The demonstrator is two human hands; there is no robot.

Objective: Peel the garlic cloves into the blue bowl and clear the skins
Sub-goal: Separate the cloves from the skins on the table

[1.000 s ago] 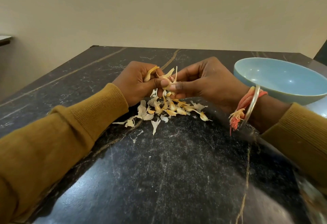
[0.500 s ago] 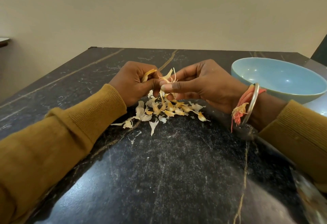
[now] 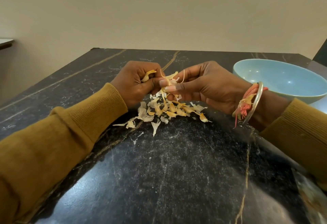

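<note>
Curling round a garlic clove (image 3: 148,76), left grip (image 3: 134,84) meets right grip (image 3: 208,86) pinching skin (image 3: 170,80) near the blue bowl (image 3: 276,98).

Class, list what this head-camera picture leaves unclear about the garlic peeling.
Head view, blue bowl: right side cut off by the frame, near inside hidden by its rim.
Head view, garlic clove: mostly wrapped inside the left hand.
Head view, table, near right corner: blurred.

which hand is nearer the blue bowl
Right. The right hand, pinching garlic skin, is just left of the blue bowl, wrist beside its rim. The left hand, gripping a garlic clove, is farther left.
</note>
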